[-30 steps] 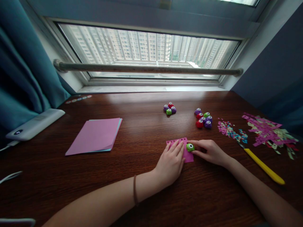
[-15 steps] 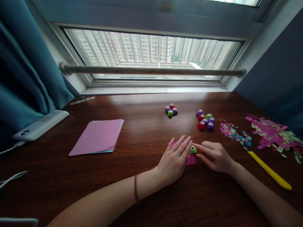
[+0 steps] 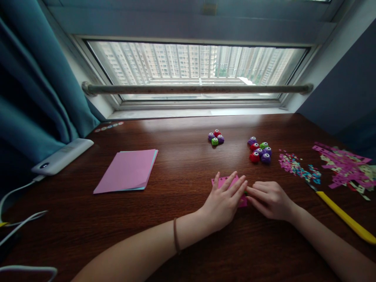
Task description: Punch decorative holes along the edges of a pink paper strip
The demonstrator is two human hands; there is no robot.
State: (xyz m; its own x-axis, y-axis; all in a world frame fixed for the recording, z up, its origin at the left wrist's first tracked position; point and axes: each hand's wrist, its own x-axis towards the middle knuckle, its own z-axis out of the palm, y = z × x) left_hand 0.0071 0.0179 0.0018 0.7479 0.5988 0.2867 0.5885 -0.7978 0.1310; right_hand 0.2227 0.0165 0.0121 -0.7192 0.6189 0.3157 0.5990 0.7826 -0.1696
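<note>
My left hand (image 3: 225, 199) lies with stretched fingers over a small pink paper (image 3: 222, 181), pressing it to the table. A row of small punched holes runs along the paper's far edge. At the paper's right edge, my right hand (image 3: 272, 199) has thumb and fingers closed around a green craft punch (image 3: 246, 192). Only a sliver of that punch shows; my left fingertips and right fingers cover most of it. Beyond the hands sit more small craft punches (image 3: 260, 151) in red, purple and green, with round white tops.
Another cluster of punches (image 3: 216, 138) stands farther back. Stacked pink and blue paper (image 3: 127, 170) lies left, near a white power bank (image 3: 63, 156) with a cable. To the right are confetti bits (image 3: 298, 166), paper strips (image 3: 346, 166) and a yellow-handled tool (image 3: 345, 215).
My left fingers have shifted over the green punch, which showed its top before and is now nearly hidden. The whole view has moved slightly, so things appear a little farther right.
</note>
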